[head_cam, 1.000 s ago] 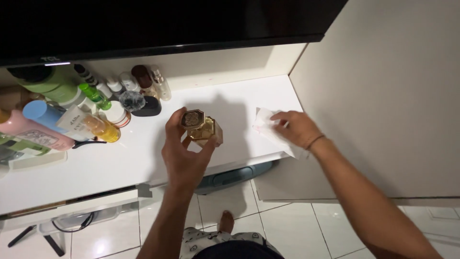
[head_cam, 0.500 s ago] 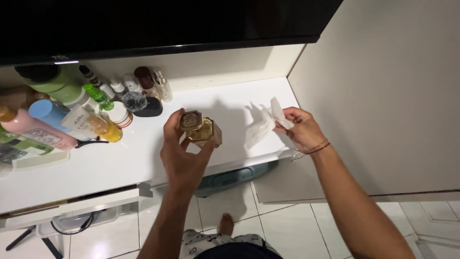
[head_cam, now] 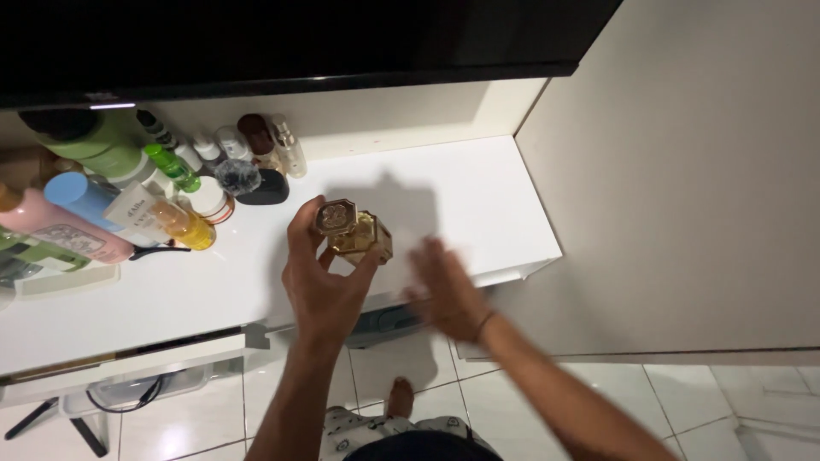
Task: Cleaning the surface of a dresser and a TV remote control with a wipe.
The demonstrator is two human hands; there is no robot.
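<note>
Right hand [head_cam: 444, 290] has swung in from the far right of the white shelf [head_cam: 478, 188] since half a second ago and is now just beside the gold bottle [head_cam: 363, 239], at the shelf's front edge. It is motion-blurred — the fingers look spread and flat, but whether it has anything in its grasp I cannot tell. White tissue it pinched earlier is no longer visible anywhere on the shelf or in the hand.

Left hand [head_cam: 325, 277] has barely shifted. It grips the gold bottle from below and the side, thumb on the left, fingers curled round the right, palm closed firmly about the body. Bottle is faceted, metallic gold, with an octagonal darker cap [head_cam: 335, 216] bearing a raised pattern; it is tilted, cap toward the camera, held above the front part of the shelf, not resting on it.

Left end of the shelf — a crowd of toiletries: a yellow bottle [head_cam: 190, 229] lying on its side, a pink bottle [head_cam: 64, 235], a blue-capped tube [head_cam: 73, 195], a green spray bottle [head_cam: 171, 168], a small round white jar [head_cam: 207, 199], a dark rounded pot [head_cam: 263, 186]. All well apart from both hands.

Above, a dark screen edge [head_cam: 342, 81]. Below, white floor tiles [head_cam: 530, 401] and one bare foot [head_cam: 400, 397].
</note>
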